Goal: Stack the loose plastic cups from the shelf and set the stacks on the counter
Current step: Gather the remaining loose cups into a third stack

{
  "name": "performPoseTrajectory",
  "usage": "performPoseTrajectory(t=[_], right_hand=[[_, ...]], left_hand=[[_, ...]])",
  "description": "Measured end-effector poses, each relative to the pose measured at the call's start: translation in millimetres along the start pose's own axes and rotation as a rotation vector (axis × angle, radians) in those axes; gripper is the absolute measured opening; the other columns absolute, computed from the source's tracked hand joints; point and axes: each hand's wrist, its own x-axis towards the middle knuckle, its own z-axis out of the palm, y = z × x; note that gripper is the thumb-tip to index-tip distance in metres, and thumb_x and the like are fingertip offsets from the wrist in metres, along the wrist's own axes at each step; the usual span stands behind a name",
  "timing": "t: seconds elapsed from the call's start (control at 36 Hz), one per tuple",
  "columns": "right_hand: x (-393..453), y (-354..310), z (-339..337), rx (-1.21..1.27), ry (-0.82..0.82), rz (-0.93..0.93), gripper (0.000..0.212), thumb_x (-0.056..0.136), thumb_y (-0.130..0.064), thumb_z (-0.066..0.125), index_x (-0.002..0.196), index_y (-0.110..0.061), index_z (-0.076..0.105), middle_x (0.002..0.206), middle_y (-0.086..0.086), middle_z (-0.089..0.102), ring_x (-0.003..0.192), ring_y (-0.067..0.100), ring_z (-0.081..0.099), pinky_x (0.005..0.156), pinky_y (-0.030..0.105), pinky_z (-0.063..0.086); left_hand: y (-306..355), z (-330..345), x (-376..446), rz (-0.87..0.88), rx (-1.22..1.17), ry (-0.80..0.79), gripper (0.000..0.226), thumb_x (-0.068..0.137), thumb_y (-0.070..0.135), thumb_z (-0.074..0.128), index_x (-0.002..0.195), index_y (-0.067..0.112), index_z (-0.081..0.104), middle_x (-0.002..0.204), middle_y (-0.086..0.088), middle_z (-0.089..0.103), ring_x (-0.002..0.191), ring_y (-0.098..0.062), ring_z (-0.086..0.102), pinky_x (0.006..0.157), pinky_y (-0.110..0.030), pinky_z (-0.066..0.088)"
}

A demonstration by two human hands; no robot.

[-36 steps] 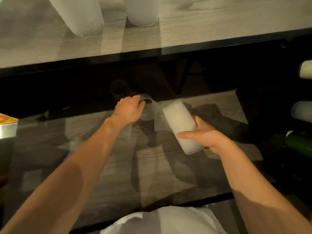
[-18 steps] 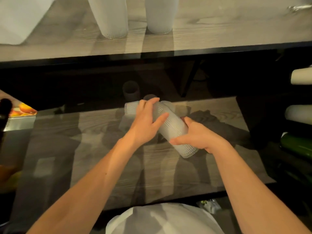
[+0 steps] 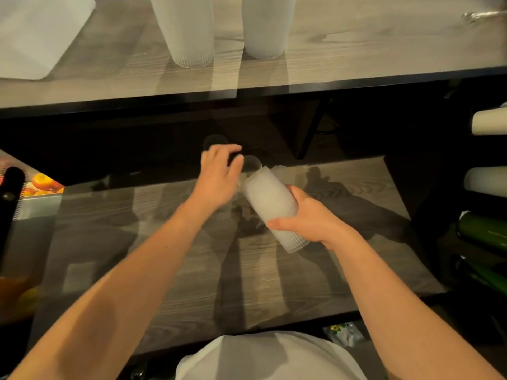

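My right hand (image 3: 312, 218) grips a tilted stack of ribbed frosted plastic cups (image 3: 270, 204) over the lower wooden shelf (image 3: 192, 270), open end pointing up and left. My left hand (image 3: 219, 176) reaches toward the dark back of the shelf with its fingers spread and nothing in them. Just beyond its fingertips stands a loose clear cup (image 3: 215, 141), and a second loose cup (image 3: 251, 163) stands beside the stack's mouth. Two tall cup stacks (image 3: 186, 28) (image 3: 263, 23) stand upright on the counter (image 3: 356, 50) above.
A white container (image 3: 35, 37) sits at the counter's left end. Right of the shelf lie white rolls (image 3: 488, 122) and a green bottle (image 3: 482, 229). At the left are a box with a fruit picture (image 3: 41, 187) and a black object (image 3: 11, 193).
My left hand slid a cup into the held stack, then let go and moved back toward the loose cups at the shelf's rear. My right hand kept hold of the stack.
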Motion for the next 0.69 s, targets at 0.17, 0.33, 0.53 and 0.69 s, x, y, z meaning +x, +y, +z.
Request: performPoseTrajectory(t=[0.17,0.33,0.53,0.69], right_hand=[[2.3,-4.8,4.4,-0.044,-0.006,0.021,0.1,0.075,-0.043,0.083,0.154,-0.035,0.022,0.13,-0.006,0.049,0.115,0.017,0.052,0.093,0.038,0.05],[5.9,-4.0,6.0,-0.072,-0.01,0.068,0.101,0.075,-0.046,0.082,0.154,-0.035,0.021,0.13,-0.003,0.049,0.114,0.02,0.052,0.093,0.041,0.052],[6.9,-4.9,2.4,0.035,0.01,0.089,0.1,0.077,-0.044,0.082,0.155,-0.036,0.021,0.137,-0.005,0.048,0.119,0.02,0.052,0.096,0.044,0.052],[2.8,-7.3,2.6,0.047,-0.046,0.05,0.101,0.077,-0.041,0.084,0.156,-0.038,0.021,0.136,-0.009,0.05,0.119,0.015,0.053,0.088,0.032,0.049]], left_hand=[[-5.3,-16.5,60.4,-0.339,0.436,-0.419,0.052,0.107,0.04,0.023,0.149,0.015,0.039,0.153,-0.015,0.04,0.141,-0.034,0.036,0.118,-0.046,0.023],[-18.8,-20.6,77.3,-0.503,0.28,-0.468,0.06,0.105,0.051,0.027,0.156,0.021,0.022,0.162,-0.013,0.023,0.147,-0.032,0.023,0.12,-0.044,0.015],[-11.5,-42.0,61.3,-0.363,-0.145,0.038,0.033,0.099,0.014,0.052,0.13,0.025,0.056,0.13,-0.002,0.058,0.113,-0.018,0.058,0.09,-0.031,0.048],[-2.7,-23.4,-7.4,-0.049,-0.48,-0.207,0.036,0.105,0.014,0.042,0.139,0.02,0.049,0.087,0.008,0.065,0.081,-0.003,0.061,0.084,-0.022,0.05]])
